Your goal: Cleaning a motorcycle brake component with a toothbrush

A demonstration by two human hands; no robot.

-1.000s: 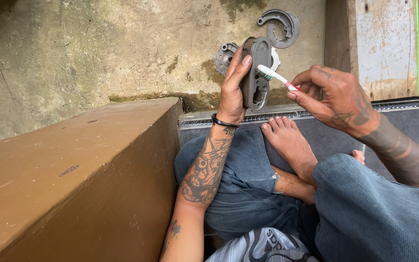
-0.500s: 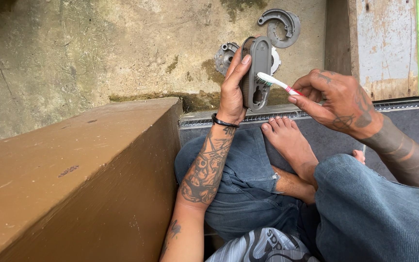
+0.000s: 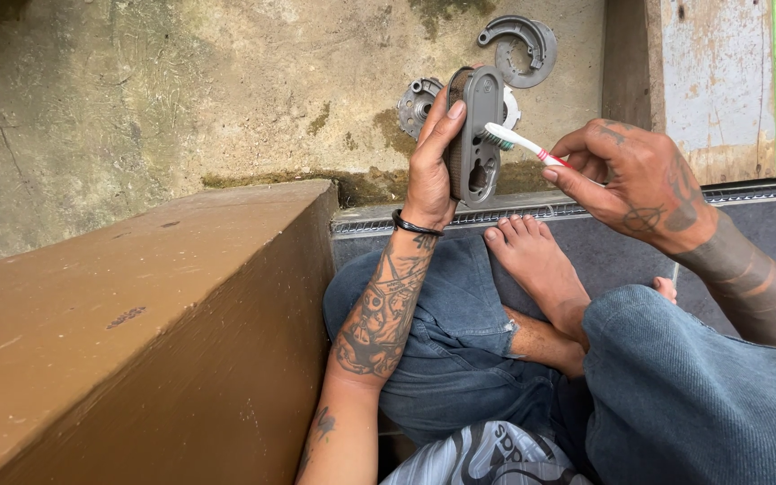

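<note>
Toothbrush [image 3: 518,141] lifted slightly since half-second back. Right hand [image 3: 635,184] pinched handle; left hand [image 3: 431,166] clamped grey oblong cover [image 3: 475,135] upright, bristles at 3 o'clock edge for scrubbing.

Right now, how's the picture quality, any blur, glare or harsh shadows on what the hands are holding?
Head view: soft, even daylight with no glare; the left hand and its grey oval part are sharp; the right hand and toothbrush show no noticeable blur; only faint shadows; straight edges bow slightly toward the frame's borders.

Soft, even daylight, faint shadows, no glare; sharp focus throughout, with slight wide-angle stretch at edges.
</note>
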